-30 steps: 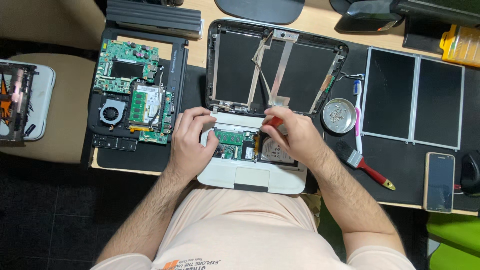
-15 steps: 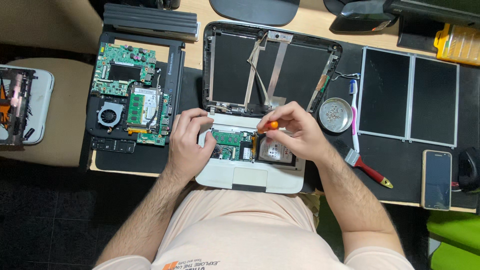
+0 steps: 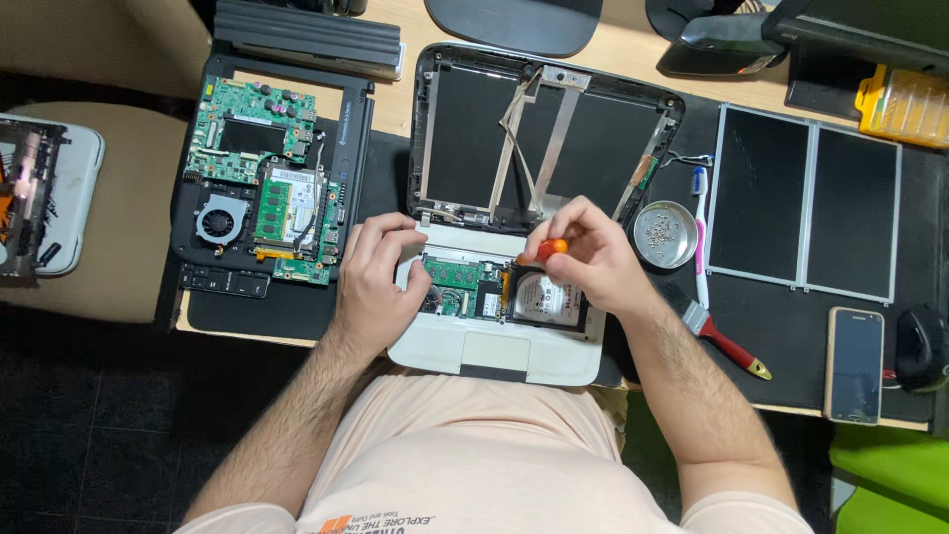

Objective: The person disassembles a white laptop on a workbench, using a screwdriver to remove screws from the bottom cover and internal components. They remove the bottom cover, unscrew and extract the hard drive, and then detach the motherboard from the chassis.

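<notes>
laptop [image 3: 494, 346]: 1, white base, opened up, at table's near edge; green board and silver drive exposed
left hand [image 3: 376, 287]: curled, resting on laptop's left side, holds nothing
right hand [image 3: 583, 259]: pinching orange screwdriver [image 3: 550, 247] over drive [image 3: 547, 297]
brush [image 3: 722, 338]: 1, red handle, right
phone [image 3: 855, 364]: 1
dish [image 3: 664, 233]: 1, screws inside
motherboard [image 3: 265, 193]: 1, left, fan visible
panels [image 3: 806, 203]: 2, far right
lid [image 3: 544, 138]: 1, black, behind base
</notes>
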